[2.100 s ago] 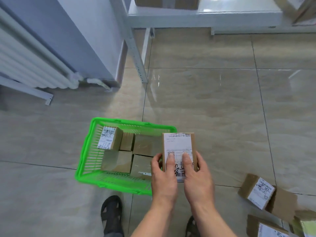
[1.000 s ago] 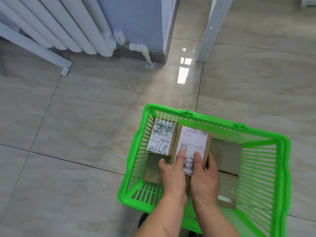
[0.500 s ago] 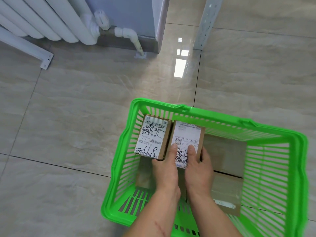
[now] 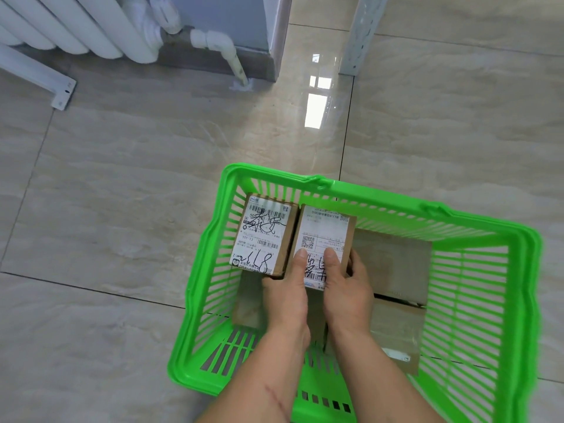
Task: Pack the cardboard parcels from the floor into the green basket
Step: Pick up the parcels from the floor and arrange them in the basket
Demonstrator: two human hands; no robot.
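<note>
The green basket (image 4: 525,270) stands on the tiled floor right below me. Both hands grip one cardboard parcel (image 4: 325,230) with a white shipping label, inside the basket at its far left. My left hand (image 4: 287,293) and my right hand (image 4: 348,288) hold its near end, thumbs on the label. It sits beside another labelled parcel (image 4: 262,235) in the far left corner. Plain brown parcels (image 4: 393,267) lie lower in the basket to the right, and one (image 4: 396,337) near the front; others are hidden under my hands.
A white radiator (image 4: 76,22) with a pipe (image 4: 225,50) lines the grey wall at top left. A white bracket foot (image 4: 62,94) rests on the floor. A metal shelf post (image 4: 360,35) stands beyond the basket. Glossy tiles surround the basket.
The parcel, carried above the floor right of the basket 2 s ago, has come down into the basket beside the labelled one. My view has closed in on the basket.
</note>
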